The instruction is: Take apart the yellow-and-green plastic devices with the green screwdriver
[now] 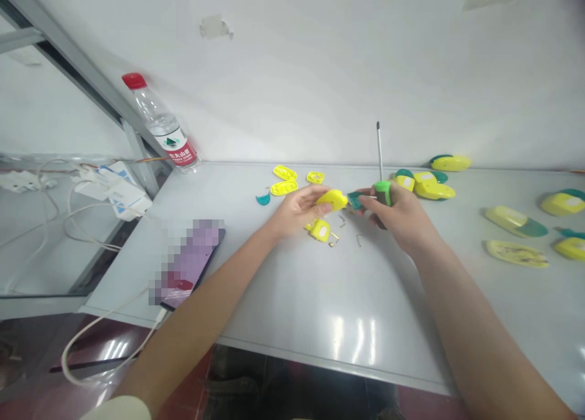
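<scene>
My left hand (299,211) is closed around a yellow plastic casing (333,199), held a little above the table. In my right hand (402,216) a screwdriver (382,191) with a green and black handle stands with its shaft pointing up. The fingertips of that same hand pinch a small teal plastic piece (355,200) close beside the yellow casing; whether the two touch I cannot tell. Below the hands lie a yellow part with a white label (319,230) and several small metal pieces (334,239). Yellow shell parts (284,188) and a teal piece (263,199) rest behind my left hand.
Several yellow and teal devices (434,188) lie at the right, some near the wall. An open yellow shell (516,253) is among them. At the left stand a water bottle (173,133) and a phone (196,261) with a white cable (75,347).
</scene>
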